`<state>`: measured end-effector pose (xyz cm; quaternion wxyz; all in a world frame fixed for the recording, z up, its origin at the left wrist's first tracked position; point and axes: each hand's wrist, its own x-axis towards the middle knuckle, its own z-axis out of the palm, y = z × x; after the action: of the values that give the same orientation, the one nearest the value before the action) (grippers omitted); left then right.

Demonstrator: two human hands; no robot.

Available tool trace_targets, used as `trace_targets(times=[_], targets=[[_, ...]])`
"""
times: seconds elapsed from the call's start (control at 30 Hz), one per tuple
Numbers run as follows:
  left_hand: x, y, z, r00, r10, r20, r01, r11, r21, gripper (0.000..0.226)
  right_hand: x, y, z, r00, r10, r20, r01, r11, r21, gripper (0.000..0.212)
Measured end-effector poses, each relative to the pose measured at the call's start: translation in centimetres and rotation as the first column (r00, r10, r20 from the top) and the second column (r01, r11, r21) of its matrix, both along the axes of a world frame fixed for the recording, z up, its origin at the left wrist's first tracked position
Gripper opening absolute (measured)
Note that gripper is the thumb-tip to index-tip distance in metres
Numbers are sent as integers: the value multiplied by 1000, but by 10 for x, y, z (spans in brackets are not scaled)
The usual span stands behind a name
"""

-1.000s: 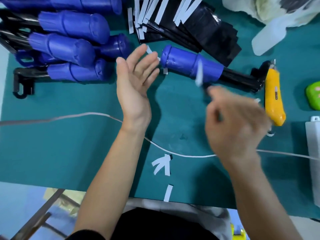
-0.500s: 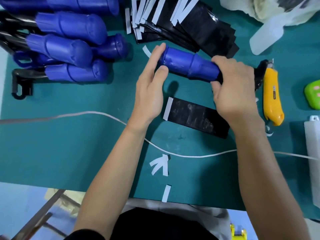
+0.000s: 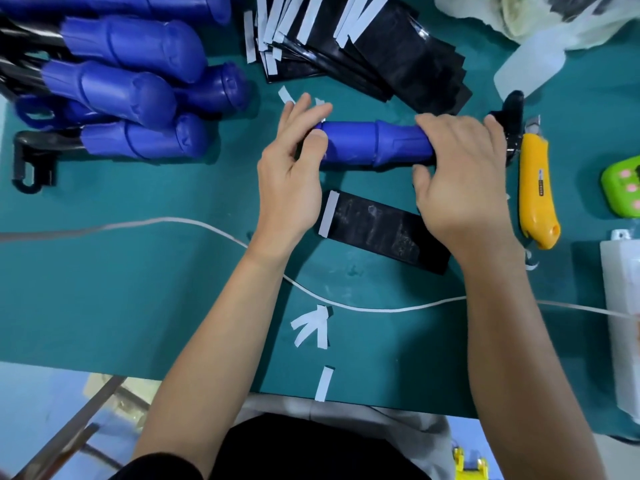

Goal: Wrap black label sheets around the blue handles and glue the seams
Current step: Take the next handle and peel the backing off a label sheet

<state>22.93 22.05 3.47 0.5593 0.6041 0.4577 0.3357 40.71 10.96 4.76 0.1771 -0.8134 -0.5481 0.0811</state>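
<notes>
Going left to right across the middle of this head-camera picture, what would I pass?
Pile of blue plastic handles → left hand → held blue plastic handle → right hand → yellow plastic utility knife → green plastic gadget.

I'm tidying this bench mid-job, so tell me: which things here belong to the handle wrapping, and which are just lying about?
In the job:
- blue handle, held by left hand and right hand
- black label sheet lying flat
- stack of label sheets
- pile of blue handles

Lying about, untouched:
- yellow knife
- green gadget
- white cord
- peeled strips
- plastic bag
</notes>
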Motion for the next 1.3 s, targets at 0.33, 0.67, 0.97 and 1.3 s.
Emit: trace_targets(times=[0.33,0.67,0.97,1.3], targets=[[-2,2,-2,993,61,-97,-62,998,-10,36,0,-2,2,999,-12,-38,14,999,42,35],[-1,-1,0,985,92,-147,-90,996,19,32,-8,-5,-3,991,-34,-130,45,995,85,47],[-3,-2,2,969,231,88,-235,972,31,51,-22,-1,9,975,-171,141,84,875,476,38],[2,-15,6,980,111,-166,-51,942,332,36,-22,4,36,939,97,-329,159,727,668,40]])
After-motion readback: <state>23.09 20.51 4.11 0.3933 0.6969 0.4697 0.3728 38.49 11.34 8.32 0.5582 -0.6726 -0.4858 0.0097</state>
